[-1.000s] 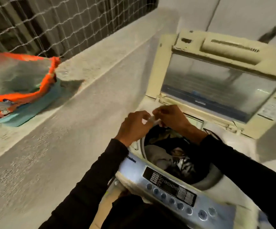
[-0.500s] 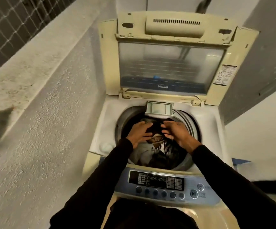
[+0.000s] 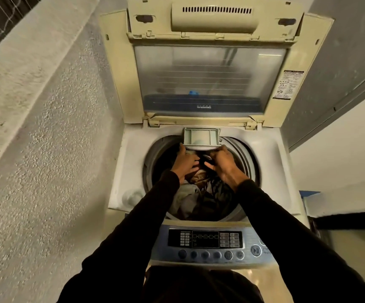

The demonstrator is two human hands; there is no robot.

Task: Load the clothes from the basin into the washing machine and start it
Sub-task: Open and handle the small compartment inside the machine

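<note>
The washer (image 3: pixel 203 171) fills the middle of the frame, its lid (image 3: pixel 207 68) standing upright at the top. Dark and grey clothes (image 3: pixel 197 193) lie heaped in the drum (image 3: pixel 246 162) at centre. Both hands reach in just below the small tray (image 3: pixel 201 138) at the drum's upper rim. The left hand (image 3: pixel 185 162) has its fingers curled into the clothes, gripping them. The right hand (image 3: pixel 222 161) touches the tray's lower edge, fingers bent over the cloth; its grip is unclear. The control panel (image 3: pixel 207 243) sits low in the frame.
</note>
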